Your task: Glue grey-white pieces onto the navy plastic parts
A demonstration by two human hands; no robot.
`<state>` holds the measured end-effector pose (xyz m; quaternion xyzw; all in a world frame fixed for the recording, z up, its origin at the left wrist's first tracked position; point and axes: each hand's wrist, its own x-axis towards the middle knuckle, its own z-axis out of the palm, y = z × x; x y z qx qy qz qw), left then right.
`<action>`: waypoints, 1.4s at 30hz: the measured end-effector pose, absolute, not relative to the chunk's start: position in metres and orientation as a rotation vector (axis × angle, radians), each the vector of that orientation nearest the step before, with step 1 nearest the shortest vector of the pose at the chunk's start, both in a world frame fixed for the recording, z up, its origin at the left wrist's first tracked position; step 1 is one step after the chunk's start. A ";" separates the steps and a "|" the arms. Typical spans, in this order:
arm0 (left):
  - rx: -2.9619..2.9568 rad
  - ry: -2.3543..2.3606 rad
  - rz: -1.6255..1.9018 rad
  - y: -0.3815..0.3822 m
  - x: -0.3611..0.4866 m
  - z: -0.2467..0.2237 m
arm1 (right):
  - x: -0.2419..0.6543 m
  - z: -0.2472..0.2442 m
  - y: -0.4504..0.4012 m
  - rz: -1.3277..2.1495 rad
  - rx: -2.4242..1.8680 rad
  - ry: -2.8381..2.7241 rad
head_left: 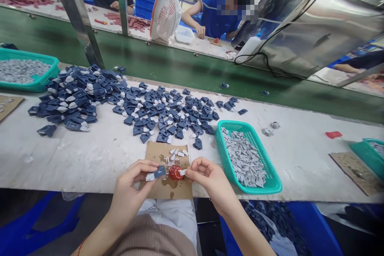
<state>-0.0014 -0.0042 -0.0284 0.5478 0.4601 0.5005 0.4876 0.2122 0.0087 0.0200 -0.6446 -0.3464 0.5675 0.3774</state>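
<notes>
In my head view, a heap of navy parts spreads beyond my cardboard sheet, and a teal basket of grey-white pieces stands just beside my right hand. Loose white tabs lie past the small red dish. Across the green belt sits a co-worker in blue.

My left hand pinches a navy clip left of the dish, above the cardboard; its long axis runs rightward and slightly away, pale end toward my thumb. My right fingertips grip a white tab at the dish, pointing left; I can't tell whether it touches. Red print on the plastic bag is unreadable.
</notes>
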 end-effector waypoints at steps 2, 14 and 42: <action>1.343 1.097 1.223 -0.004 0.001 -0.028 | 0.213 0.020 0.009 1.449 -1.650 -0.891; 1.430 1.031 1.249 -0.004 0.013 -0.020 | 0.195 0.044 0.003 1.535 -1.380 -0.937; 1.735 1.054 1.430 -0.004 0.007 -0.016 | 0.170 0.050 0.000 1.359 -1.560 -1.098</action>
